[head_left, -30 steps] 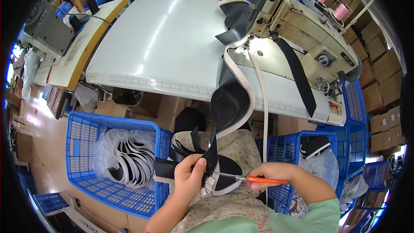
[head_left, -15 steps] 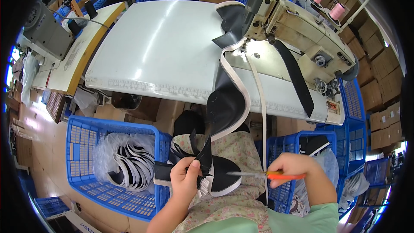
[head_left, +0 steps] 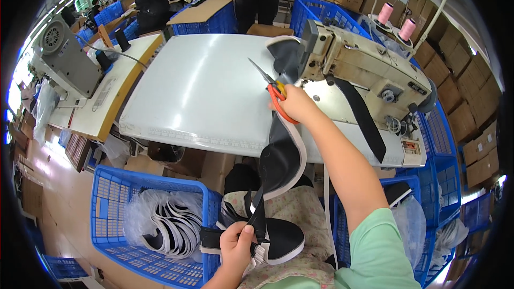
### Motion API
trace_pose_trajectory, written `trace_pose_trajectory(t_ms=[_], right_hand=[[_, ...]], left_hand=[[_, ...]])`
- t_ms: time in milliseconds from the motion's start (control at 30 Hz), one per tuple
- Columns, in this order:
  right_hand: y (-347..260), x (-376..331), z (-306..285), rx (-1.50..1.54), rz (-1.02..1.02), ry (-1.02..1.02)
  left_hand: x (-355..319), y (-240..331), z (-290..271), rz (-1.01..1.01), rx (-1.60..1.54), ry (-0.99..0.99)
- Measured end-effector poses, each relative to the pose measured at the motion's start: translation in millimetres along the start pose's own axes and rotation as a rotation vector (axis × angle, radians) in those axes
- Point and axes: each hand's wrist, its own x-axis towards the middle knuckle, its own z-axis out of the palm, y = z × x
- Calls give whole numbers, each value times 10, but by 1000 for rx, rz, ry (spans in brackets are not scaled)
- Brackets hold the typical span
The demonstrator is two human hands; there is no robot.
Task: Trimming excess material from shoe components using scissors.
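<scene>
My right hand (head_left: pixel 297 103) grips scissors (head_left: pixel 277 96) with orange and yellow handles over the white sewing table (head_left: pixel 198 85). Their blades point up and to the left, beside the industrial sewing machine (head_left: pixel 364 59). Over my lap, my left hand (head_left: pixel 236 242) pinches a bunch of black fabric pieces (head_left: pixel 284 238) edged in white. A chain of black pieces with pale binding (head_left: pixel 281 152) runs from there up to the machine, partly hidden behind my right hand. White tape (head_left: pixel 327 208) hangs down beside my right forearm.
A blue basket (head_left: pixel 150 176) at the left holds white-edged pieces in clear plastic (head_left: pixel 171 225). Another blue basket (head_left: pixel 342 235) stands at the right. A black strip (head_left: pixel 358 112) lies across the machine bed. Pink thread cones (head_left: pixel 384 13) stand behind. Two people (head_left: pixel 259 0) are beyond the table.
My right hand has carried the scissors from beside the pieces on my lap up and forward over the table. My left hand keeps hold of the pieces. The view has tilted up.
</scene>
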Motion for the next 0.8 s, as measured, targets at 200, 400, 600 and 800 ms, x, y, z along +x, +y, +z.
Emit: trace_pose_trajectory(t_ms=[200,400,600,800], right_hand=[[-318,93,410,451,-176,96],[-865,-1200,338,429,-476,-79],[-425,-2235,454,280,-767,-271],[-371,-2538,420,314,-769,-265]], left_hand=[[-51,-20,-166,-81,-59,-22],[-107,10,-261,-76,-72,-53],[107,-40,-233,70,-234,122],[161,-114,-31,164,-151,217]])
